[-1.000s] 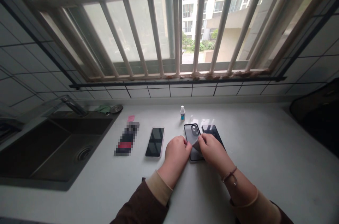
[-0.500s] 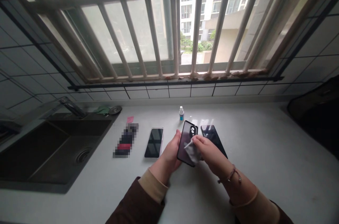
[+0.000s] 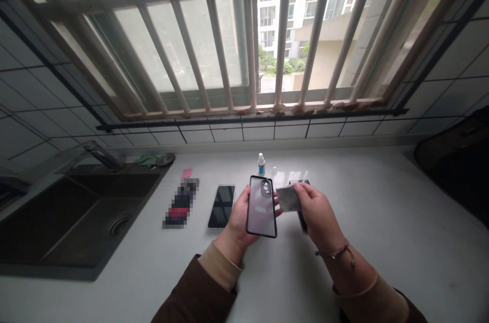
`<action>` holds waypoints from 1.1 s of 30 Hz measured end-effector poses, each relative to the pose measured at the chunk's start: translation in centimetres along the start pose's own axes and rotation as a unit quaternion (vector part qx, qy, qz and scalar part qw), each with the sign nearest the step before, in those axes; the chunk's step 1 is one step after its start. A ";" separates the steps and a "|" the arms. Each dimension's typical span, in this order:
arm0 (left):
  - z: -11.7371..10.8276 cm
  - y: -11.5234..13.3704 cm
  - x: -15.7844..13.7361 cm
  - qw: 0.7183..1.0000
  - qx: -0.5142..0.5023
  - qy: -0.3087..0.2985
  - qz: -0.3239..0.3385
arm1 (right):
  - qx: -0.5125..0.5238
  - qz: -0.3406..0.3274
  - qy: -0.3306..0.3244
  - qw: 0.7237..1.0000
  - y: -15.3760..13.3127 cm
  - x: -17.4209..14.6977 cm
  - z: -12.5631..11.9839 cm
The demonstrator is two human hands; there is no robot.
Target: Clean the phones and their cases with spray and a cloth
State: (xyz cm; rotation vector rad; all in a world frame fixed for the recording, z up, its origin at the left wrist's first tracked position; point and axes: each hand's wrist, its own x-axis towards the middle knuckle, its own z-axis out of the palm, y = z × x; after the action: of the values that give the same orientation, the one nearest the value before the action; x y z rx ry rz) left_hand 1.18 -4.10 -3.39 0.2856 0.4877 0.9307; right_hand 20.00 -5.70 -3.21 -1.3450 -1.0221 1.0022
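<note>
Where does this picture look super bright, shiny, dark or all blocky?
Head view: the window is bright, its left panes pale; head view: white glare on the counter right of the bottle; head view: faint pale patches on the held phone case; head view: the sink is dim; head view: coarse squares hide the item beside it.

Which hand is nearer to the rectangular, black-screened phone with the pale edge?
The left hand: holding a black-rimmed translucent phone case, it is just right of that phone; the right hand, pinching a thin grey cloth, is farther right, beyond the case.
</note>
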 end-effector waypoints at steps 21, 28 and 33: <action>0.3 -3.6 -0.1 0.997 0.000 -0.022 -0.070 | -0.337 -0.410 -0.008 0.848 0.2 -2.2 1.8; 0.5 -3.0 -0.1 0.998 -0.021 -0.028 -0.047 | -0.322 -0.393 -0.081 0.858 -0.5 -2.3 1.9; -0.1 -1.9 0.0 0.998 -0.023 -0.018 -0.057 | -0.271 -0.410 -0.165 0.855 -1.2 -2.7 1.9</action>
State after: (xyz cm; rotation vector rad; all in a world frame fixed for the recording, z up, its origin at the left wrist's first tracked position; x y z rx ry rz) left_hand 2.51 -5.18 -4.31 0.2303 0.4439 0.8227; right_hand 17.45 -7.80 -2.01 -0.9759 -2.0283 0.2793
